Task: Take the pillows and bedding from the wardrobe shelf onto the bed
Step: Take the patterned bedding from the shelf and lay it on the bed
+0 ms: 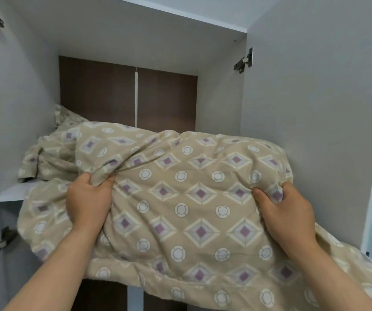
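Observation:
A thick beige quilt (pixel 180 198) with purple diamonds and white circles hangs half off the white wardrobe shelf (pixel 12 190), its front drooping below the shelf edge. My left hand (pixel 88 198) is clenched on a fold at the quilt's left side. My right hand (pixel 286 212) grips a bunch of fabric at its right side. More bedding in the same pattern (pixel 52 151) lies behind it at the shelf's back left; I cannot tell whether it is a pillow.
The wardrobe's grey side walls close in left and right, with a brown back panel (pixel 165 97). Metal door hinges (pixel 244 60) stick out at upper right, another hinge (pixel 0 242) at lower left. A lower compartment shows beneath the shelf.

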